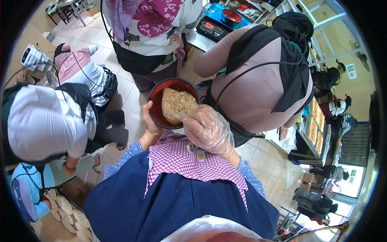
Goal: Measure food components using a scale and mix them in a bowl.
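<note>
My left hand (151,121) is bare and holds a round bowl (155,110), red inside and dark outside, by its left rim. Inside the bowl lies a lump of pale brown, grainy food (177,104), perhaps dough or a rice mix; its exact kind cannot be told. My right hand (205,125) wears a clear plastic glove and reaches over the bowl's lower right rim. Its bunched fingertips touch the edge of the lump; whether they pinch some of it is hidden by the glove. Both hands are in front of a pink checked apron (196,163).
Co-workers stand close ahead, to the left and to the right. Beyond them, a digital scale (211,28) and a second red bowl (231,16) on a blue tray rest on a metal table (199,41). Flat round pieces (68,211) lie at lower left; filled trays (316,127) stand at right.
</note>
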Motion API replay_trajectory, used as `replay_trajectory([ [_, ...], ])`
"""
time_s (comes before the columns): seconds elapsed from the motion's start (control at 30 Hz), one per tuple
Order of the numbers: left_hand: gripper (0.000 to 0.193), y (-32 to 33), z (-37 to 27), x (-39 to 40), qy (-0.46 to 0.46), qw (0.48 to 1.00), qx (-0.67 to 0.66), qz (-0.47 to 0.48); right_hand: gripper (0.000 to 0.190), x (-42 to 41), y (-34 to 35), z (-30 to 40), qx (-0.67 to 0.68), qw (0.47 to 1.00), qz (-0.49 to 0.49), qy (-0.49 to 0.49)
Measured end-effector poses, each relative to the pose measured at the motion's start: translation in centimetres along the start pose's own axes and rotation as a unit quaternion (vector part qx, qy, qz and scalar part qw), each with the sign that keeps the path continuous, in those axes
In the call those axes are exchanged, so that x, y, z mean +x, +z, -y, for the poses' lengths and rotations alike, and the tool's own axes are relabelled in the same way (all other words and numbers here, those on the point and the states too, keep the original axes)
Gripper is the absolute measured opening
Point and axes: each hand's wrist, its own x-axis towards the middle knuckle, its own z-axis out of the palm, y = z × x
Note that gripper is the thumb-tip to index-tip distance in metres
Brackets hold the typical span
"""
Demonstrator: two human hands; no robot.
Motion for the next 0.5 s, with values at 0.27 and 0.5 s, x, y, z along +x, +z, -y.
replay_trajectory([
  [0.27,0.061,-0.84,0.44,0.23,-0.005,1.0,-0.009,0.007,0.037,-0.05,0.23,-0.29,-0.001,1.0,0.02,-0.019],
  [0.5,0.061,-0.61,0.49,0.06,0.007,1.0,0.003,-0.004,0.042,-0.16,0.52,-0.33,0.016,0.999,0.01,-0.033],
])
